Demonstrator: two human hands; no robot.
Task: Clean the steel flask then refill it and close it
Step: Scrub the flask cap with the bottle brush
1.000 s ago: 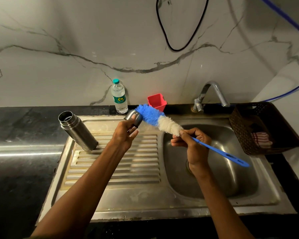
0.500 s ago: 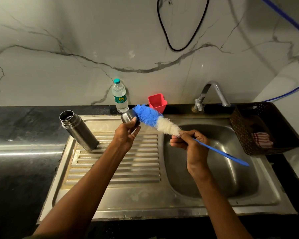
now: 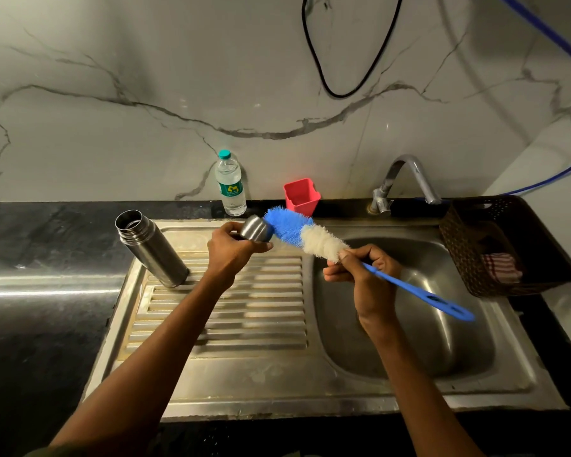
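Above the ribbed drainboard (image 3: 231, 308), the left hand (image 3: 233, 250) curls its fingers (image 3: 261, 247) round the steel cap (image 3: 255, 228); the right hand (image 3: 365, 275) grips the brush (image 3: 297, 230), blue bristles at the cap's mouth. Left, the open flask (image 3: 150, 248) stands on the drainboard's far corner beside the counter (image 3: 40, 245).

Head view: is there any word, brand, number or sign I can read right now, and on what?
Clear plastic water bottle with teal cap: green label with a yellow emblem, print too small and blurred to read.
Steel flask, steel cap, blue and white bottle brush, red plastic cup: no text visible.
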